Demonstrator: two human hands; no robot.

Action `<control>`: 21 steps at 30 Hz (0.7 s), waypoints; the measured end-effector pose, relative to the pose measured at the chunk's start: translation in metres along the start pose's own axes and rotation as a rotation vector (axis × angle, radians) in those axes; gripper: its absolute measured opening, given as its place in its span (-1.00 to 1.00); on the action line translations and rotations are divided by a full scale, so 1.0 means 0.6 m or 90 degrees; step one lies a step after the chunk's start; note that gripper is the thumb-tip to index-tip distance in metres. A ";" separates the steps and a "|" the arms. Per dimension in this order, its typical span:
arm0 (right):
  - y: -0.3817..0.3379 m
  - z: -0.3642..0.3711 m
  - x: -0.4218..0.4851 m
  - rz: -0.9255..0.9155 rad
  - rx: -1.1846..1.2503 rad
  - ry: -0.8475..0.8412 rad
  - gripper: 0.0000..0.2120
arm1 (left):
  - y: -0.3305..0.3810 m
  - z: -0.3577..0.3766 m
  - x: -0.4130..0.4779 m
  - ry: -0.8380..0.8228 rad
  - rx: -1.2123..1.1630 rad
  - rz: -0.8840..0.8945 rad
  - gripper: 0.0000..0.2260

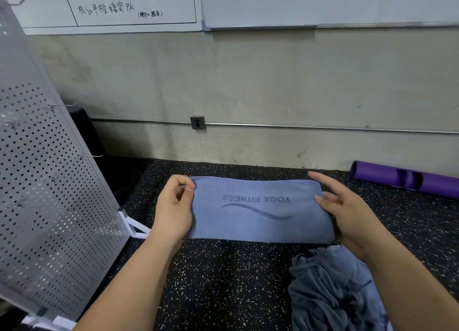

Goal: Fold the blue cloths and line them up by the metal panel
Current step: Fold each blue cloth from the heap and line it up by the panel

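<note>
**Hands at the folded cloth: floor-level entry**

Left hand (173, 204): fingers curled, thumb and forefinger closed together on the far left corner of the folded blue cloth (260, 214), pinching its edge. Forearm bare, entering from the lower left.

Right hand (347, 206): fingers straight, forefinger stretched along the cloth's far right corner, thumb laid flat on the right end of the cloth. Whether any finger reaches beneath the fabric cannot be told. Forearm bare, entering from the lower right.

Folded blue cloth: one long flat rectangle on the floor between the two hands, long side parallel to the wall. Printed "YOGA FITNESS" with a wave line, reading upside down from the wearer's side.

Heap of blue cloths (330, 288): crumpled and unfolded, on the floor near the folded one, partly under the right forearm.

Floor (223, 281): black rubber with white flecks.

Metal panel (49, 181): grey, perforated, fitted with small wire hooks, standing tilted at the left on a white foot (136, 227), just beside the left hand.

Purple roll (402, 179): lying on the floor against the wall, right.

Wall (248, 82): bare concrete, with a socket box (197, 123) on a thin horizontal pipe (323, 127). Whiteboard (124, 5) with handwritten characters above.
</note>
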State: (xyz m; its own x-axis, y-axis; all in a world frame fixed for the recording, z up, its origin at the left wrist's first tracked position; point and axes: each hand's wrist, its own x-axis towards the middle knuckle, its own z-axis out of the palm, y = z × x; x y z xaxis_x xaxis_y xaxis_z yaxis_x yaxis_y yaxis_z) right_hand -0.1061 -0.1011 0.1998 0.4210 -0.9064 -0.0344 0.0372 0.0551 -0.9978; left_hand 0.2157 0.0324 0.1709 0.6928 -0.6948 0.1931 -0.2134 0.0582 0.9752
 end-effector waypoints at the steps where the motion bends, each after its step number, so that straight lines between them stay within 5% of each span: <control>1: 0.001 0.000 0.000 -0.010 -0.013 0.019 -0.58 | 0.000 0.001 -0.001 -0.014 -0.006 -0.019 -0.76; 6: 0.007 -0.006 0.005 0.032 -0.085 0.079 -0.64 | 0.005 0.004 -0.006 -0.079 -0.032 -0.070 -0.71; 9: 0.009 -0.018 0.008 0.030 -0.075 0.030 -0.71 | -0.002 -0.007 -0.003 -0.164 -0.018 -0.050 -0.65; 15: 0.020 -0.039 0.009 0.044 -0.168 -0.032 -0.42 | -0.003 -0.030 0.002 -0.251 -0.014 -0.065 -0.45; 21: 0.016 -0.041 -0.004 0.159 -0.235 -0.140 -0.57 | -0.011 -0.058 0.006 -0.323 0.009 -0.104 -0.46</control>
State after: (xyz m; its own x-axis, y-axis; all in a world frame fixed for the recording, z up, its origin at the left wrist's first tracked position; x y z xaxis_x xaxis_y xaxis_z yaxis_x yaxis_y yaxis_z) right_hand -0.1292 -0.1088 0.1887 0.5592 -0.7719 -0.3024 -0.3966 0.0712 -0.9152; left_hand 0.2434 0.0546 0.1689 0.2976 -0.9538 -0.0411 -0.1422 -0.0869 0.9860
